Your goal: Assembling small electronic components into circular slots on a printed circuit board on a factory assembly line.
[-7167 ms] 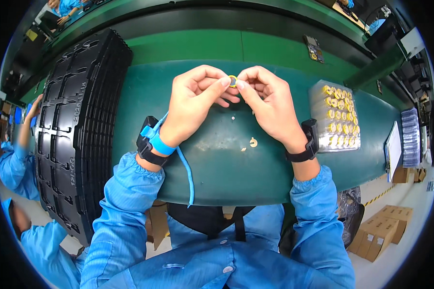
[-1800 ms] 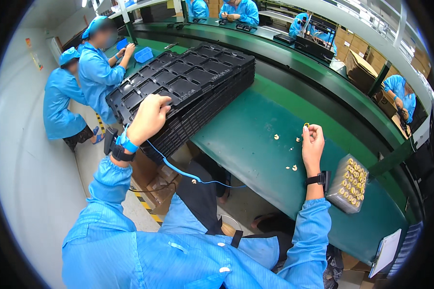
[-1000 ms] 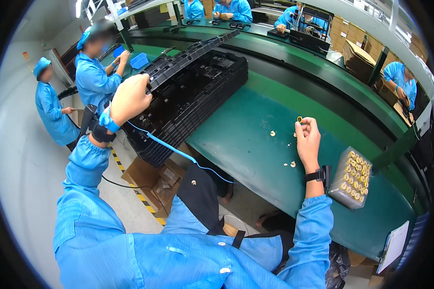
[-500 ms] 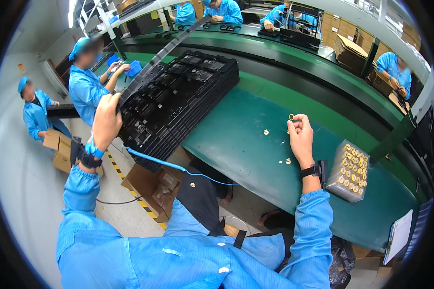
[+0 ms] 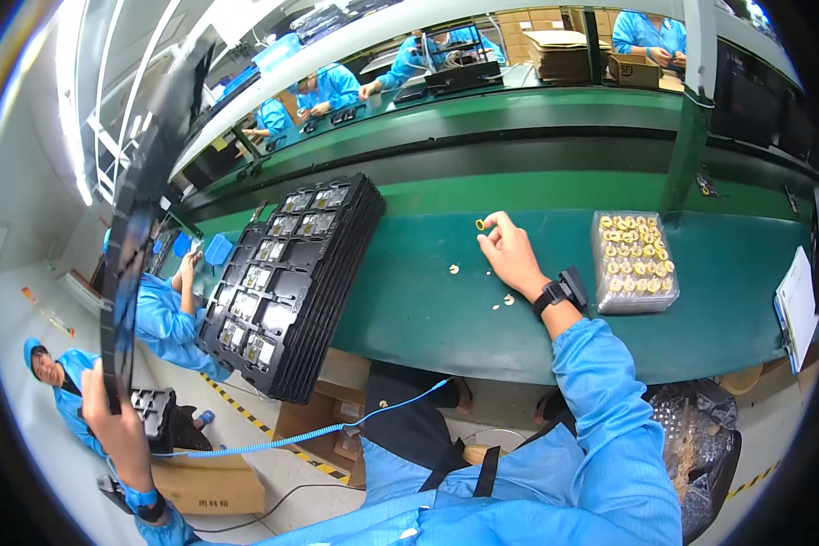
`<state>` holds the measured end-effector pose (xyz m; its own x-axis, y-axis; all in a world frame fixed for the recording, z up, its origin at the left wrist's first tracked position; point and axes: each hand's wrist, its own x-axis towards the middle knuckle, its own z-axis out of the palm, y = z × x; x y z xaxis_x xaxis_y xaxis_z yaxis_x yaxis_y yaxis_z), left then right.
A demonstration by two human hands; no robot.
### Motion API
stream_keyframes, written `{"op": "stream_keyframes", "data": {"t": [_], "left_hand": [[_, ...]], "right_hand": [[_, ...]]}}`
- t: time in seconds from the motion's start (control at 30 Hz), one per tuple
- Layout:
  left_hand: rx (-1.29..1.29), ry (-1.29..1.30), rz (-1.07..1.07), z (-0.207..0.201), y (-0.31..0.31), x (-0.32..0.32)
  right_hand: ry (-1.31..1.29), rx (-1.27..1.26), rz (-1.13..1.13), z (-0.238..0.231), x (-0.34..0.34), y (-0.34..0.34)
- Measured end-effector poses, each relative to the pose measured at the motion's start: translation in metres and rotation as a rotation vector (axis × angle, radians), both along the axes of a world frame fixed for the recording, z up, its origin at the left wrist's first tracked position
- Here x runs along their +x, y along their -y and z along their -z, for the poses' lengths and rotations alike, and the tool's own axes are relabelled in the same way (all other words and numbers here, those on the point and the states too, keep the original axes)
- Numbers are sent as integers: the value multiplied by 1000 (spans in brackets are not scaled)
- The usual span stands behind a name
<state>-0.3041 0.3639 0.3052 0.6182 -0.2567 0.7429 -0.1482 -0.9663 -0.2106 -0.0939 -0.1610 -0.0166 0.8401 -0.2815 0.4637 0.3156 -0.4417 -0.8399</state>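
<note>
The right hand (image 5: 511, 255) pinches a yellow ring (image 5: 480, 224) between thumb and forefinger above the green bench (image 5: 409, 300), while the left hand (image 5: 116, 435), fingers closed on a black tray (image 5: 123, 273), has swung it left, off the tray stack (image 5: 323, 337), exposing compartmented parts (image 5: 257, 277).

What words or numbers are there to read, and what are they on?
Brown cardboard box, lower left: dark printed characters, which I won't copy out.
Small brown box, upper right: a dark mark, too small to read.
White sheet, right edge: any writing is too small to read.
</note>
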Motion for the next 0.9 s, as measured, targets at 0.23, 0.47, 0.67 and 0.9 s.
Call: {"op": "stream_keyframes", "data": {"t": [0.23, 0.47, 0.67, 0.9], "left_hand": [[128, 47, 172, -104, 107, 93], [210, 424, 424, -74, 296, 201], [136, 268, 451, -43, 387, 246], [-108, 520, 711, -46, 430, 242]], "right_hand": [[36, 22, -27, -1, 1, -8], [31, 86, 5, -1, 4, -7], [-12, 60, 9, 4, 8, -5], [-5, 51, -13, -3, 5, -20]]}}
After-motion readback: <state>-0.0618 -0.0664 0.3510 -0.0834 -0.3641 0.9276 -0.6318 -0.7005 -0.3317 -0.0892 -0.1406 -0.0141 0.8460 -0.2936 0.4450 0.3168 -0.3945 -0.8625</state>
